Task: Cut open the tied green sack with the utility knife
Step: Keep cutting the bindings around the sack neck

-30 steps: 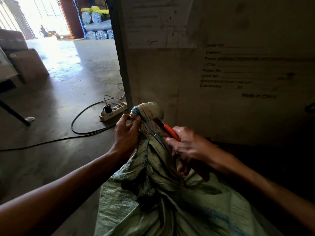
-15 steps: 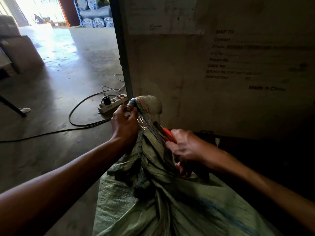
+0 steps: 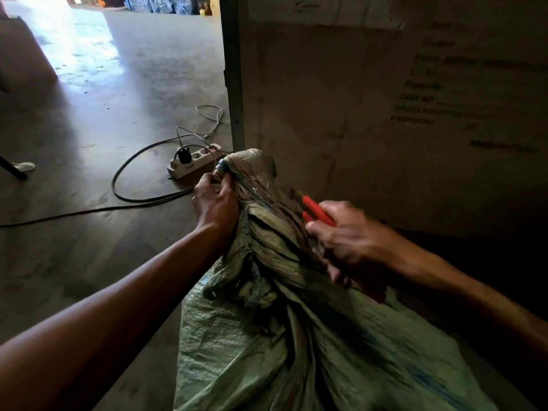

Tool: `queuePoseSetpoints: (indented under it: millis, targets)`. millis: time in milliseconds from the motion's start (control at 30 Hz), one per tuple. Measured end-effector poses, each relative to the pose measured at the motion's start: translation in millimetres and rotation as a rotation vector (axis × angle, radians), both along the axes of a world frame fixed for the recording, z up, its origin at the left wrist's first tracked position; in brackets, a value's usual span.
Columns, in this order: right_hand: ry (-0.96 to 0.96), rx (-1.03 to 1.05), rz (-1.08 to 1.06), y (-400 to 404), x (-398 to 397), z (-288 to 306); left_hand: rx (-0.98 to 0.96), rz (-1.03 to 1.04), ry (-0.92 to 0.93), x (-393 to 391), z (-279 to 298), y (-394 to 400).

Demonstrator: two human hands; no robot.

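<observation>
A woven green sack (image 3: pixel 267 336) stands on the floor in front of me, its neck bunched and wound tight into a knob (image 3: pixel 252 170) at the top. My left hand (image 3: pixel 215 203) grips the left side of that neck just under the knob. My right hand (image 3: pixel 347 235) is closed around a red-handled utility knife (image 3: pixel 314 210), held at the right side of the neck with its tip pointing up and left. The blade is blurred, so whether it touches the sack is unclear.
A large shipping crate (image 3: pixel 385 114) with printed lettering stands right behind the sack. On the concrete floor to the left lie a white power strip (image 3: pixel 192 163) and looping black cables (image 3: pixel 127 185). Wrapped bundles (image 3: pixel 160 2) sit far back by the bright doorway.
My right hand with the knife has drawn back to the right and slightly away from the neck. My left hand keeps its grip. The view has tilted downward.
</observation>
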State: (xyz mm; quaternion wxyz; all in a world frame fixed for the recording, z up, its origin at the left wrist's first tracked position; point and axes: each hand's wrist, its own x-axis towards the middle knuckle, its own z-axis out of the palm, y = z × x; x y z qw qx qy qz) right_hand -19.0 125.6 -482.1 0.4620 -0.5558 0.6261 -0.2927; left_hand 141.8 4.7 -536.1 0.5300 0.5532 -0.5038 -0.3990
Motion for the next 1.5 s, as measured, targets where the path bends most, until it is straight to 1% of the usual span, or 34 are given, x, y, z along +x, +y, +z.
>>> queuePoseSetpoints:
  millis: [100, 167, 233, 333, 433, 467, 600, 700, 733, 800, 867, 900, 1000, 1033, 1067, 1100, 1133, 1167, 1200, 1267, 1300, 1333, 1367, 1467, 1500]
  targets:
    - [0.008, -0.171, -0.187, -18, -4, 3, 0.033, -0.104, 0.128, 2, 0, 3]
    - [0.071, -0.283, -0.284, -31, 1, -1, 0.051, -0.182, 0.16, 1, -3, 4]
    - [0.155, -0.344, -0.314, -40, 8, -10, 0.068, -0.261, 0.206, 1, -2, 7]
    - [0.123, -0.371, -0.336, -48, 21, -21, 0.11, -0.364, 0.303, 5, -1, 13]
    - [0.128, -0.43, -0.344, -52, 27, -23, 0.101, -0.45, 0.261, 19, -2, 18]
    - [0.123, -0.422, -0.341, -53, 27, -22, 0.099, -0.478, 0.267, 25, -1, 18]
    - [-0.01, -0.353, -0.332, -52, 18, -18, 0.12, -0.592, 0.373, 42, 1, 17]
    - [-0.04, -0.328, -0.35, -49, 15, -15, 0.144, -0.605, 0.387, 45, 5, 19]
    - [-0.002, -0.319, -0.377, -48, 15, -15, 0.14, -0.574, 0.352, 43, 8, 21]
    - [0.099, -0.317, -0.466, -46, 17, -7, 0.107, -0.467, 0.202, 34, 13, 24]
    - [0.066, -0.304, -0.525, -42, 21, 8, 0.055, -0.423, 0.073, 24, 21, 31]
    - [0.032, -0.296, -0.531, -40, 22, 14, 0.035, -0.454, 0.061, 21, 25, 35]
    - [-0.012, -0.242, -0.499, -32, 18, 28, -0.015, -0.612, 0.193, 14, 39, 49]
    - [-0.05, -0.214, -0.476, -29, 15, 28, -0.056, -0.617, 0.207, 13, 43, 53]
    - [-0.087, -0.186, -0.458, -26, 12, 27, -0.127, -0.562, 0.169, 11, 43, 53]
    - [-0.132, -0.177, -0.449, -24, 10, 28, -0.202, -0.467, 0.093, 10, 43, 52]
    - [-0.192, -0.192, -0.44, -21, 8, 31, -0.23, -0.357, 0.022, 10, 42, 47]
    - [-0.258, -0.205, -0.418, -17, 5, 35, -0.209, -0.299, -0.008, 12, 42, 41]
    - [-0.299, -0.196, -0.371, -13, 3, 40, -0.142, -0.348, 0.011, 15, 44, 37]
    - [-0.34, -0.138, -0.268, -4, 1, 48, 0.058, -0.625, 0.188, 20, 48, 32]
    - [-0.358, -0.122, -0.254, -1, 0, 49, 0.14, -0.72, 0.277, 21, 48, 31]
    - [-0.351, -0.115, -0.277, -1, 0, 49, 0.177, -0.753, 0.331, 21, 46, 31]
    - [-0.267, -0.121, -0.329, -4, -1, 49, 0.176, -0.717, 0.331, 20, 45, 32]
    - [0.205, -0.112, -0.461, -10, -8, 51, 0.151, -0.451, 0.264, 20, 35, 26]
    - [0.299, -0.113, -0.456, -8, -9, 54, 0.163, -0.403, 0.272, 22, 32, 23]
